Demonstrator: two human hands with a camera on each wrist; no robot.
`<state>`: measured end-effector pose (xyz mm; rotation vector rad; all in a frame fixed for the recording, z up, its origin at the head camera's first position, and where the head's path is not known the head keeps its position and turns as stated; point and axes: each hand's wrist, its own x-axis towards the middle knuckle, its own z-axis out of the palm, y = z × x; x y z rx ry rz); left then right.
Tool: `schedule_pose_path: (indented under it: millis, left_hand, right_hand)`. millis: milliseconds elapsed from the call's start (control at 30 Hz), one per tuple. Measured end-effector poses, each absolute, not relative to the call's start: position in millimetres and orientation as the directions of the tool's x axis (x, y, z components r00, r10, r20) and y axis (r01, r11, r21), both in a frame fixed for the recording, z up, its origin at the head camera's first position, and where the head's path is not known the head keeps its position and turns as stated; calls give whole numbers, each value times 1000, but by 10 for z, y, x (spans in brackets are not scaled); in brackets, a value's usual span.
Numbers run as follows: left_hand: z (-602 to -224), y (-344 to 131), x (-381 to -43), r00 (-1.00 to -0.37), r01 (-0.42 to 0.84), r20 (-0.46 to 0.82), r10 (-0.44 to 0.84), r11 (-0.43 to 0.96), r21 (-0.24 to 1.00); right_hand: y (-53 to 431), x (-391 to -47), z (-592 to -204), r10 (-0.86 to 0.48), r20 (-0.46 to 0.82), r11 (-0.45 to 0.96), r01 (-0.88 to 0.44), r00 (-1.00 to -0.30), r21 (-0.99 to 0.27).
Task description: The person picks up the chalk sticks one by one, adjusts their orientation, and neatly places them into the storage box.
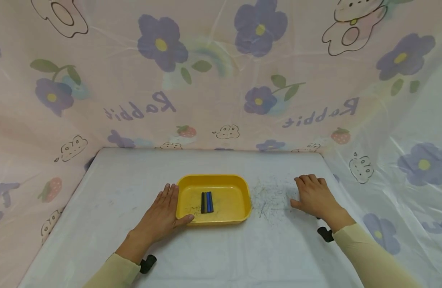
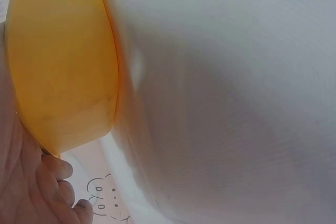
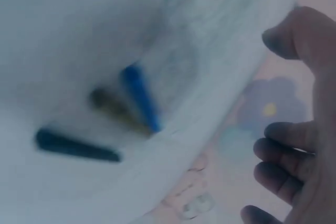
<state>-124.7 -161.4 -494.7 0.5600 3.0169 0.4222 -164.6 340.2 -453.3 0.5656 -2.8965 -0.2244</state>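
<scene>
My left hand (image 1: 159, 214) rests against the left side of a yellow tray (image 1: 213, 221), its fingers straight along the rim and its thumb over the near left corner. Several short crayon-like sticks (image 1: 207, 202), dark and blue, lie side by side inside. To the right, my right hand (image 1: 314, 198) hovers over the table with thumb and fingers apart, holding nothing. In the right wrist view, a blue stick (image 3: 140, 97), an olive stick (image 3: 119, 111) and a dark teal stick (image 3: 77, 145) appear blurred over the white surface, apart from the hand. Dark smudges mark the fingertips.
A white-covered table (image 1: 221, 256) carries scribbled dark smudges (image 1: 269, 200) between the tray and my right hand. Patterned curtains (image 1: 213, 80) with flowers and rabbits hang behind the table and along both sides. Black straps or mounts (image 1: 325, 234) sit at the wrists.
</scene>
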Motion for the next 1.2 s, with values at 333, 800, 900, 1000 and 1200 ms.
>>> schedule_pose_path:
  millis: [333, 800, 900, 1000, 1200]
  left_hand:
    - [-4952, -1623, -1247, -936, 341, 7, 353, 897, 281]
    - [-4950, -1615, -1235, -935, 341, 9, 354, 893, 295]
    - [-4944, -1612, -1235, -934, 343, 6, 356, 893, 292]
    - [-4938, -1607, -1238, -933, 346, 9, 359, 893, 289]
    - [-4928, -1603, -1237, -933, 347, 10, 360, 893, 285]
  right_hand:
    - [3728, -1618, -4725, -246, -81, 958, -255, -966, 129]
    - [3825, -1700, -4853, -261, -110, 959, -271, -959, 82]
    - [3809, -1735, -4851, -275, -76, 956, -281, -958, 86]
    - [3734, -1778, -4812, -294, -17, 951, -294, -956, 97]
    - [3455, -1856, -4712, -358, 72, 929, -347, -931, 132]
